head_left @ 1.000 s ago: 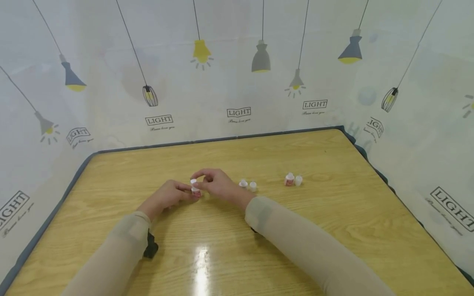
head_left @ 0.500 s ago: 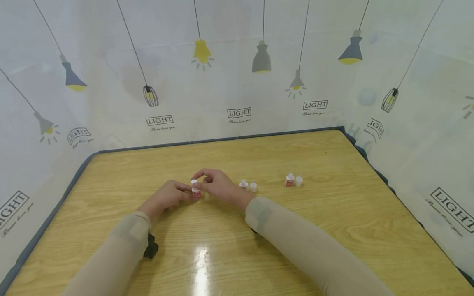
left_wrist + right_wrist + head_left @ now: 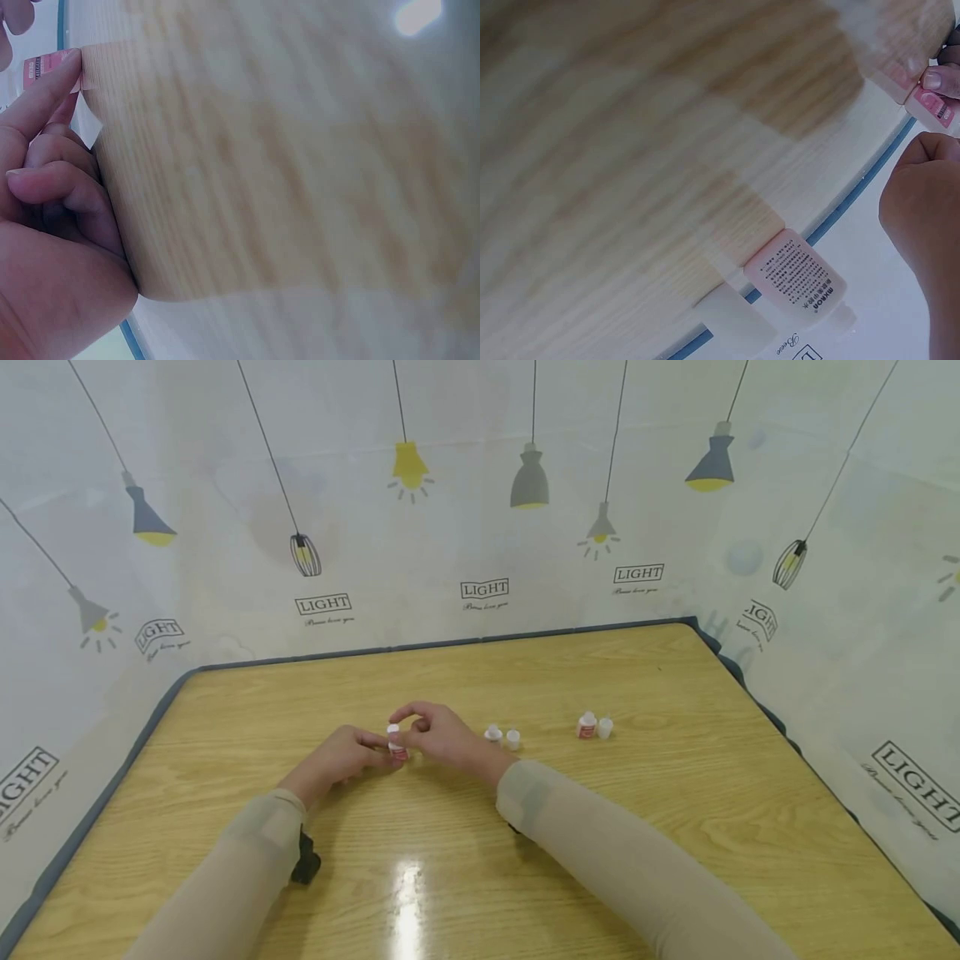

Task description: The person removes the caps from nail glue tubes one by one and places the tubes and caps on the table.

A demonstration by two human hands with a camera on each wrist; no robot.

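A small bottle (image 3: 398,752) with a pink-red label stands on the table, left of centre. My left hand (image 3: 341,756) holds its lower part between thumb and finger; in the left wrist view that hand's other fingers are curled beside the label (image 3: 49,65). From the right, my right hand (image 3: 444,735) pinches the white cap (image 3: 393,729) at the bottle's top. Whether the cap is threaded on or loose cannot be told. The right wrist view shows the left thumb (image 3: 939,79) against the bottle's label, with the right hand (image 3: 930,180) partly hiding the top.
A second bottle (image 3: 492,734) stands uncapped beside a white cap (image 3: 513,739), just right of my right hand. Farther right is another uncapped bottle (image 3: 587,725) with its cap (image 3: 605,727). The wooden table (image 3: 450,860) meets a printed curtain (image 3: 420,543) at the back.
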